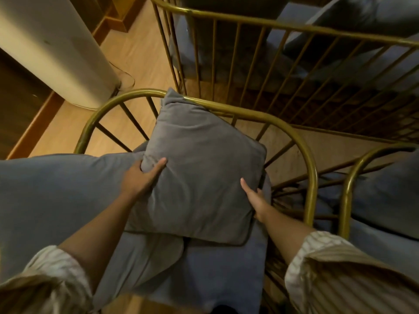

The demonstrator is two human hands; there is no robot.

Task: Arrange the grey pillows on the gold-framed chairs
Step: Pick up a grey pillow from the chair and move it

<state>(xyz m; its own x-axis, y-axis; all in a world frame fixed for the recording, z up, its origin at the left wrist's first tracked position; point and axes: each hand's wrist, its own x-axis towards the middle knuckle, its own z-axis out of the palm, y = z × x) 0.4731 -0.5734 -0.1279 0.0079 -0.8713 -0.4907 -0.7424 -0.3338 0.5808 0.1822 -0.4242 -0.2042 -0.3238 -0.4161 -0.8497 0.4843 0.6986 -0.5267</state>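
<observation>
a square grey pillow sits tilted in the near gold-framed chair, its top corner leaning over the curved gold back rail and its lower edge resting on the blue-grey seat cushion. the left hand grips the pillow's left edge, thumb pressed across the front face and the fingers curled behind the fabric, out of sight. the right hand lies flat against the pillow's right edge, fingers straight and close together, not wrapped around it. both forearms come out of rolled pale striped sleeves.

a larger blue-grey cushion spreads across the left of the view, touching the pillow's left side beside the left hand. just to the right stands a second gold-framed chair with its own blue-grey cushion. behind the near chair rises a gold frame with many thin upright bars, and more blue-grey cushions lie beyond them. the floor is light wood, and a pale rounded cabinet stands at the upper left.
</observation>
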